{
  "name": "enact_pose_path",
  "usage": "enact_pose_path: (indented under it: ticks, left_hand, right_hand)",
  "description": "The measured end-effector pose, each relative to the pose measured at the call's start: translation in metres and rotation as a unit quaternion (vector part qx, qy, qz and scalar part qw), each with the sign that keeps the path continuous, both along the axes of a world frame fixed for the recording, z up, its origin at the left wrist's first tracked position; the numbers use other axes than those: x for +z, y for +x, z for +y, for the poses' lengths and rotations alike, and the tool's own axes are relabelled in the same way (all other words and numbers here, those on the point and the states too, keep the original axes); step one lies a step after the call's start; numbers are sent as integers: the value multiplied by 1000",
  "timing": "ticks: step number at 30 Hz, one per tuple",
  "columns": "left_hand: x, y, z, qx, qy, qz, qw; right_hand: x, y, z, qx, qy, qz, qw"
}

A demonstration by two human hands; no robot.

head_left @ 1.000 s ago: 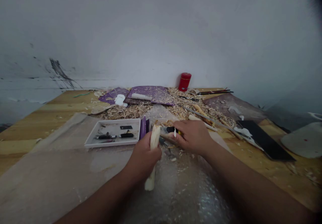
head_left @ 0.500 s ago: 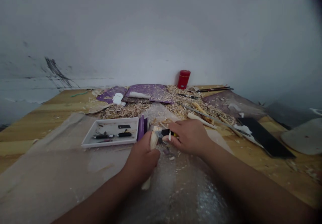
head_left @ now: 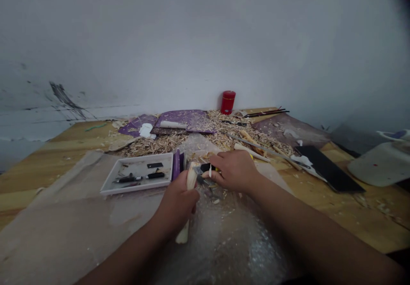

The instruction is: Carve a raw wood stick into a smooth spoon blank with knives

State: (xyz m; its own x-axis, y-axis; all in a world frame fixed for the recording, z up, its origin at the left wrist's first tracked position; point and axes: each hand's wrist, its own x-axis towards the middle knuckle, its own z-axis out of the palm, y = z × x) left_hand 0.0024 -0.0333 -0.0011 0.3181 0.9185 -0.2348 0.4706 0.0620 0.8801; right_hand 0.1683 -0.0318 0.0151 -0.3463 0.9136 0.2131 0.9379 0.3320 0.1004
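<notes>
My left hand (head_left: 177, 199) is wrapped around a pale wooden stick (head_left: 192, 176), whose lower end sticks out beneath the fist. In my right hand (head_left: 235, 170) is a utility knife (head_left: 205, 167) with a dark handle, its blade against or very close to the stick's upper end. A thin white sliver shows by the right fingertips; whether it is a shaving I cannot tell. Below both hands lies clear plastic sheeting (head_left: 221, 242). Just left of the stick stands a purple object (head_left: 176, 164) beside a white tray (head_left: 105, 184) that holds a black pen-like tool (head_left: 139, 177).
Wood shavings (head_left: 153, 144) cover the table's back. Purple sheets (head_left: 182, 116) and a red canister (head_left: 228, 102) sit near the wall. To the right are a long metal strip (head_left: 265, 148), a pale tapered stick (head_left: 251, 152), a black slab (head_left: 329, 167) and a white cap (head_left: 381, 163).
The whole view has shifted slightly, so most things appear a little further left. Both hands keep their grips, with the blade still at the stick's upper end.
</notes>
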Motion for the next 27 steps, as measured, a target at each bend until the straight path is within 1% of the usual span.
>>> enact_pose_path:
  ticks: [3,4,6,8,9,11,13,16,19,23,27]
  left_hand:
    - [2,2,-1,15,-3,8,1000]
    - [3,2,-3,20,-7,7,1000]
    - [3,3,-6,26,-25,-3,999]
    - [3,3,-9,24,-41,-20,999]
    - [2,4,-10,23,-43,-27,998]
    - [1,4,-9,28,-39,-41,998]
    - [0,4,-7,28,-40,-56,997]
    - [2,3,-5,21,-46,-69,996]
    - [2,2,-6,16,-15,-62,998]
    - [-5,0,-6,4,27,-51,998]
    - [-6,-1,-5,-1,46,-37,998]
  right_hand:
    - [1,5,4,-10,-12,-6,1000]
    - [2,11,7,-33,-15,-9,999]
    - [5,25,13,-128,-9,-9,992]
    - [7,36,18,-242,13,2,970]
    - [8,38,19,-254,29,15,967]
    - [7,33,18,-188,21,30,981]
    - [3,20,13,-114,1,32,993]
    - [-1,1,5,-47,-17,38,998]
    - [-1,-4,0,-20,-21,40,999]
    - [1,-2,-2,-3,-20,30,999]
    - [-1,-2,-3,-3,-15,32,999]
